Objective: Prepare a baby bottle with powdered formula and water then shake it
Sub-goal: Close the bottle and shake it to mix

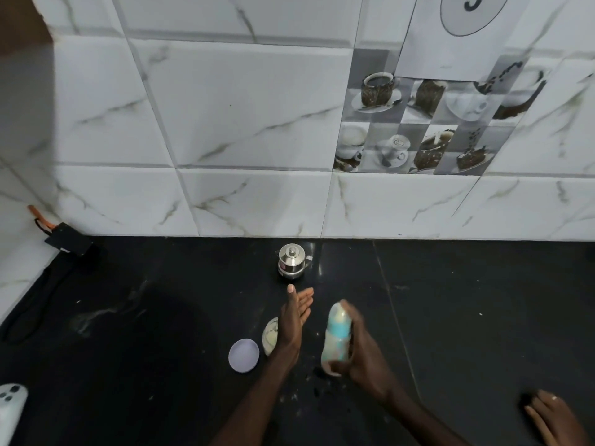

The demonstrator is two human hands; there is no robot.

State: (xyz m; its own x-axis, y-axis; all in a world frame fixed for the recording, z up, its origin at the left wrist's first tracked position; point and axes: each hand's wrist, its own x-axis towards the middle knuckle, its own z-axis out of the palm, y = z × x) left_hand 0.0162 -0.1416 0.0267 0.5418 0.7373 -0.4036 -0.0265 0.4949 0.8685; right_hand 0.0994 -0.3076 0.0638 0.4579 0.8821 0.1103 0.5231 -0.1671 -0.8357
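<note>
Milky white fills the baby bottle (337, 338), which has a pale blue band round its upper body and is blurred, so its cap is hard to make out. The right hand (362, 355) is wrapped around it, holding it upright above the black counter (483, 300). The left hand (293, 320) is spread flat, fingers straight, just to the bottle's left. Behind that hand sits an open formula tub (269, 336), its lilac lid (243, 355) beside it.

Lid (243, 355) left of bottle (336, 339) — kettle (291, 261) behind
</note>
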